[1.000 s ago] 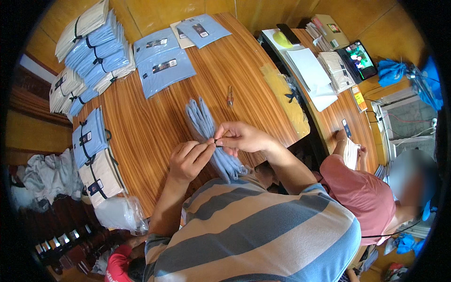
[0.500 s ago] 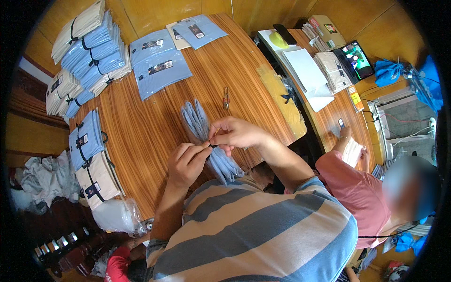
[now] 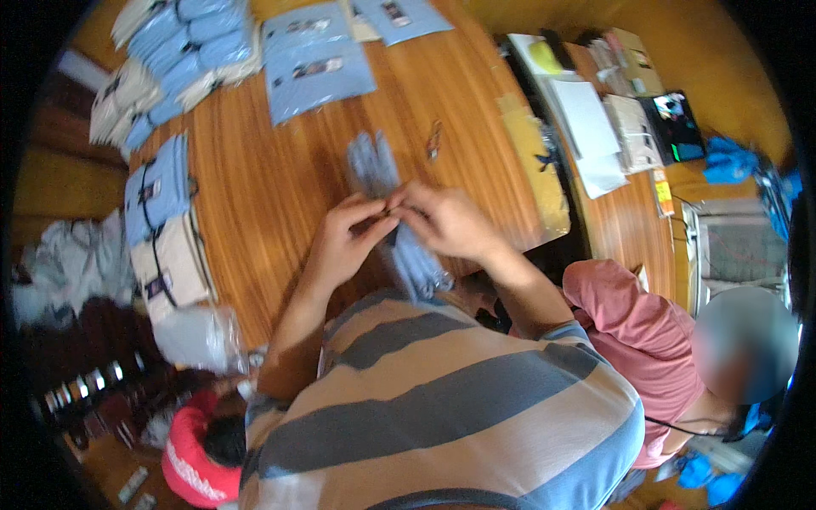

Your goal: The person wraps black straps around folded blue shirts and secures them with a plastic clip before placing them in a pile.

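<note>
A bundle of light blue garments in clear plastic bags (image 3: pixel 415 265) stands on edge on the table in front of me. A black tie strip (image 3: pixel 389 214) crosses its middle, mostly covered by my fingers. My left hand (image 3: pixel 347 238) pinches the strip from the left, thumb and fingers pressed together. From the right, my right hand (image 3: pixel 444 219) pinches it too, and the fingertips of both hands almost meet over the bundle. Beyond my right hand a small cutter-like tool with a reddish handle (image 3: pixel 434 140) lies on the wooden table (image 3: pixel 263 195).
Tied stacks of blue and cream packages (image 3: pixel 191 51) rise at the far left. Flat blue packages (image 3: pixel 321 81) lie at the back. More tied bundles (image 3: pixel 157 191) line the left edge. A person in pink (image 3: pixel 633 331) sits close at my right, beside a second table with papers (image 3: pixel 586 127).
My head view has shifted, so the table sits higher in it. Both hands stay at the strip, their fingertips closer together. The co-worker's hands have gone out of sight behind the pink sleeve.
</note>
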